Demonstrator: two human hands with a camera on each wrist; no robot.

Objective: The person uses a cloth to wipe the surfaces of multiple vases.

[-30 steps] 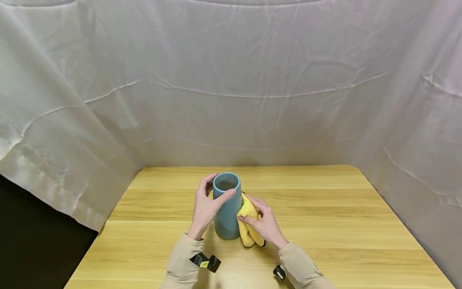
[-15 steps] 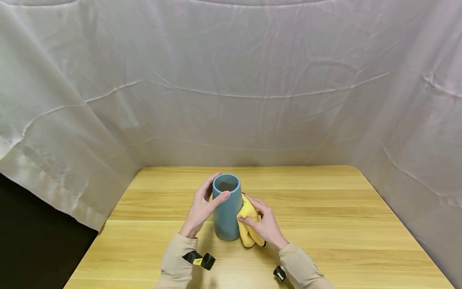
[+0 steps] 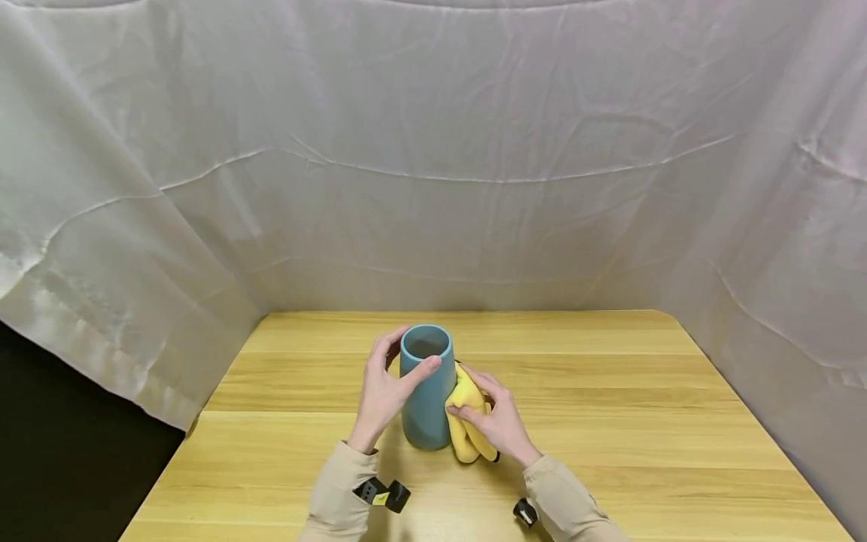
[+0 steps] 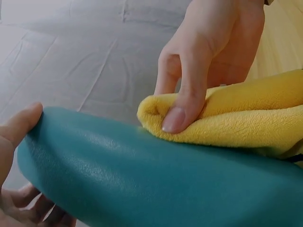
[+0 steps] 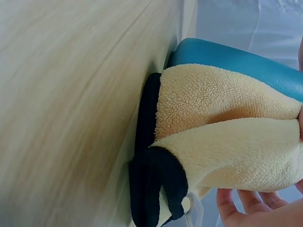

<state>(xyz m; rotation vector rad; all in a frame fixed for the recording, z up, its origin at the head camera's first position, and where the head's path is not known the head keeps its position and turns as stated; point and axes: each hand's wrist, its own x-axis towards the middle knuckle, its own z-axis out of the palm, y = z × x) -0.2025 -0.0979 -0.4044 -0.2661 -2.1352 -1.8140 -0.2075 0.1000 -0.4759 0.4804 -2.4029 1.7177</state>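
Note:
A tall blue vase stands upright on the wooden table, its round mouth facing up. My left hand grips its upper part, thumb across the front just below the rim and fingers round the far left side. Against the vase's right side lies a folded yellow cloth with black edging. My right hand pinches this cloth, and the left wrist view shows the thumb on top of the fold. In the right wrist view, the black-edged end of the cloth hangs down to the tabletop.
Wooden tabletop extends around the vase on both sides. Pale grey curtains hang behind the table and along its left and right. A dark area lies beyond the left table edge.
My left hand slid slightly toward me and left with its thumb drawn back, then returned up round the vase. The right hand and the cloth stay practically in place.

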